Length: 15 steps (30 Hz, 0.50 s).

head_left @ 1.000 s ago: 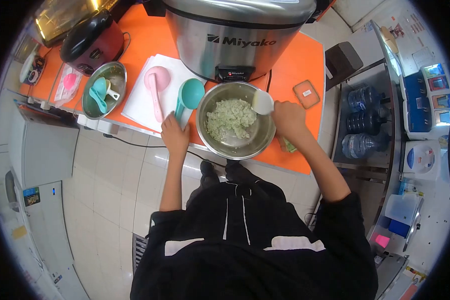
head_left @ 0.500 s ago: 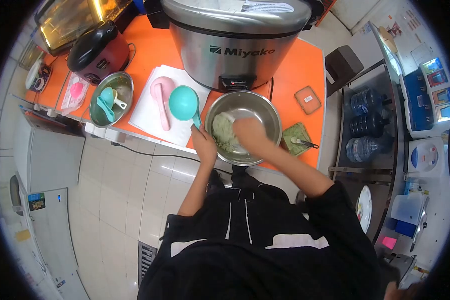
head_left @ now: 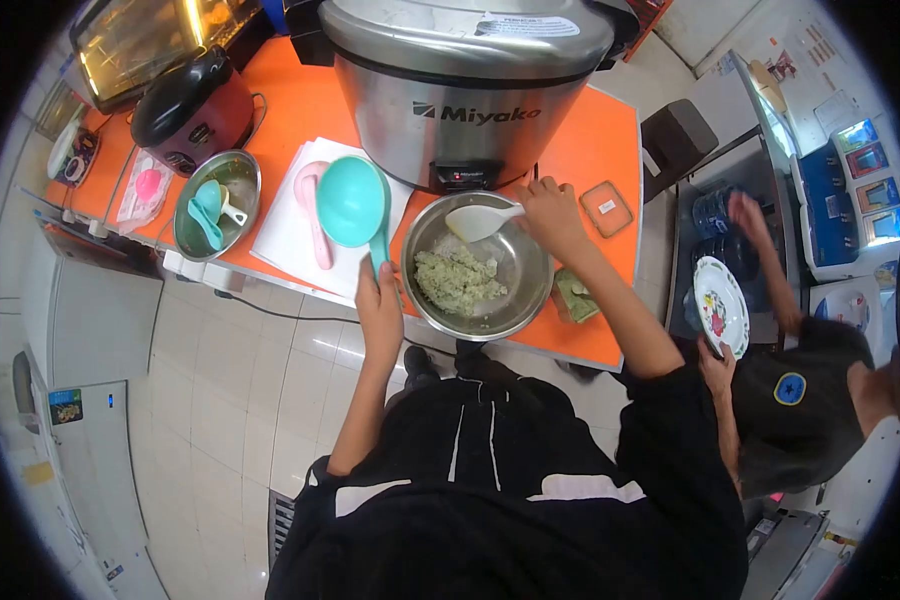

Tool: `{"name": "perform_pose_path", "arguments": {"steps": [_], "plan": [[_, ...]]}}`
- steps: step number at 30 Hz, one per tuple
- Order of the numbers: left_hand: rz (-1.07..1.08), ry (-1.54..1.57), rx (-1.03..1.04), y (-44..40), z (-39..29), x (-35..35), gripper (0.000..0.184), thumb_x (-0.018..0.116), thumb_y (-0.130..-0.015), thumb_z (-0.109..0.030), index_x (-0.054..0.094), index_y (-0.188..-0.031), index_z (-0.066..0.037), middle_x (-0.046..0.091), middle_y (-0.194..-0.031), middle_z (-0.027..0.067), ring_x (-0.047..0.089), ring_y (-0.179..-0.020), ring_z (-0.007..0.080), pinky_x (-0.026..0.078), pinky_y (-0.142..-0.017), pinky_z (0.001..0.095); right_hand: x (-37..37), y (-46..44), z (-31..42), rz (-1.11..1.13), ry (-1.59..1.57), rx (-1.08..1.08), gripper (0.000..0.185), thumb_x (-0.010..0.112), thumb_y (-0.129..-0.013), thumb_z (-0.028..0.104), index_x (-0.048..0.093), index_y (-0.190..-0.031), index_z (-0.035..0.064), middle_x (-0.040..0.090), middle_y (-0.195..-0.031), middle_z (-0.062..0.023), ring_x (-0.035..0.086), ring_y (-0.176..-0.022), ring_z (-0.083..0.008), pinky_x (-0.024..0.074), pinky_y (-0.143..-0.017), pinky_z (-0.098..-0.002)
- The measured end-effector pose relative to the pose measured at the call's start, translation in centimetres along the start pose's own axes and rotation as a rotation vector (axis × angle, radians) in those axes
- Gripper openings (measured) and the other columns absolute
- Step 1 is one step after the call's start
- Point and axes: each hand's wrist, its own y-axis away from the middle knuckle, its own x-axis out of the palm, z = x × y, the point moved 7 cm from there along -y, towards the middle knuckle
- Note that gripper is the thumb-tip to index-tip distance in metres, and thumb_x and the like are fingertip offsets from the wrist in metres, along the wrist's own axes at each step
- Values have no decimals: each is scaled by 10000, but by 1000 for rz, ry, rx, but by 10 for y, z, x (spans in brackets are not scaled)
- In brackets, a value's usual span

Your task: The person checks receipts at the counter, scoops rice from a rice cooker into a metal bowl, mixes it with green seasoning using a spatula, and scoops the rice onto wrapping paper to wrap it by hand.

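Observation:
My left hand grips the handle of a teal ladle, whose round bowl is raised over white paper and partly covers a pink ladle. By its handle, my right hand holds a white rice paddle over the upper part of a steel bowl. Greenish rice lies in the lower left part of that bowl. A green item on the orange table is partly hidden behind my right forearm.
Behind the bowl stands a large Miyako cooker. A smaller cooker and a steel bowl with utensils are at the left. A clear lid lies right. Another person holds a floral plate at the right.
The teal ladle has risen from the paper in my left hand. My right hand dipped the paddle into the rice, then drew it back up. Another person with a plate has come into view.

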Motion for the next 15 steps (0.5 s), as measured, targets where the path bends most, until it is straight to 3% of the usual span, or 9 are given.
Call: {"name": "perform_pose_path", "arguments": {"steps": [2, 6, 7, 9, 10, 12, 13, 14, 15], "plan": [[118, 262, -34, 6, 7, 22, 347, 371, -927, -288, 405, -1131, -9, 493, -852, 55, 456, -635, 59, 378, -498, 202, -39, 16, 17, -570, -135, 34, 269, 551, -809, 300, 582, -921, 57, 582, -786, -123, 553, -805, -247, 429, -698, -355], [204, -105, 123, 33, 2, 68, 406, 330, -933, -267, 318, -1250, -13, 536, -1043, 148, 552, -835, 221, 423, -745, 336, 37, 34, 83, 130, -1962, 425, 372, 351, -923, 358, 488, -1017, 25, 579, -839, -89, 567, -820, -209, 446, -731, -346], [204, -103, 116, 38, 2, 75, 406, 330, -933, -267, 318, -1250, -13, 536, -1043, 148, 552, -835, 221, 423, -745, 336, 38, 41, 85, 137, -1962, 431, 372, 351, -923, 358, 488, -1017, 25, 579, -839, -89, 567, -820, -209, 446, -731, -346], [209, -353, 575, 55, -44, 82, 458, 354, -916, -244, 274, -1293, 3, 449, -1189, 225, 486, -1015, 318, 339, -892, 379, 30, 52, 81, 53, -1962, 412, 366, 338, -925, 353, 484, -996, 25, 578, -816, -96, 575, -788, -210, 455, -705, -331], [207, -352, 572, 50, -48, 73, 458, 354, -916, -244, 274, -1293, 3, 449, -1189, 225, 486, -1015, 318, 339, -892, 379, 24, 56, 76, 8, -1960, 401, 363, 331, -926, 350, 482, -986, 25, 577, -805, -99, 579, -772, -210, 459, -692, -323], [734, -227, 277, 41, -26, 71, 484, 390, -896, -221, 272, -1283, 44, 381, -1234, 246, 449, -1046, 337, 326, -912, 361, 13, 64, 63, -81, -1954, 380, 359, 319, -929, 345, 477, -965, 25, 576, -782, -106, 586, -740, -210, 468, -666, -307], [602, -163, 263, 35, -26, 56, 429, 402, -891, -208, 355, -1235, 44, 420, -1201, 230, 462, -1033, 319, 331, -906, 357, 9, 70, 52, -76, -1949, 383, 359, 319, -929, 345, 477, -965, 25, 576, -782, -106, 586, -740, -210, 468, -666, -307], [601, -160, 262, 33, -22, 59, 429, 402, -891, -208, 355, -1235, 44, 420, -1201, 230, 462, -1033, 319, 331, -906, 357, 4, 78, 30, -104, -1412, 453, 352, 320, -926, 323, 474, -966, 9, 582, -760, -133, 596, -730, -245, 475, -668, -336], [154, -210, 281, 17, -16, 39, 390, 390, -899, -214, 397, -1202, 31, 474, -1127, 211, 492, -984, 307, 353, -877, 356, -5, 82, 17, -123, -875, 493, 346, 321, -924, 300, 472, -968, -8, 588, -738, -160, 607, -721, -279, 482, -670, -366]]}}
